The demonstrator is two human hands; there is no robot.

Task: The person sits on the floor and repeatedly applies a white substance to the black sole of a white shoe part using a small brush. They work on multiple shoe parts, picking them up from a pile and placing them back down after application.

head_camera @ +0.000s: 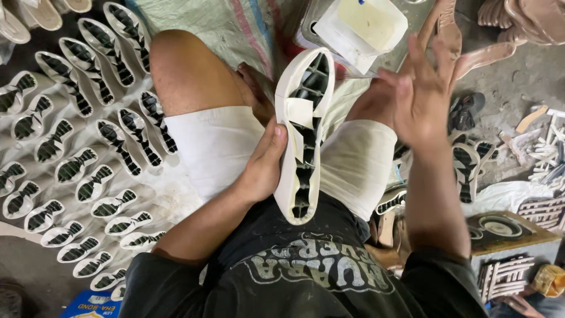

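We note the left hand (pixel 262 171) clamped on the white shoe sole (pixel 305 132), thumb over its near edge, held above our lap. The sole's long axis runs near to far, ribbed black cavity facing right. The right hand (pixel 421 97) is spread wide, holding nothing, just right of the sole's far end. Farther left, rows of matching soles (pixel 76 147) lie on the floor.
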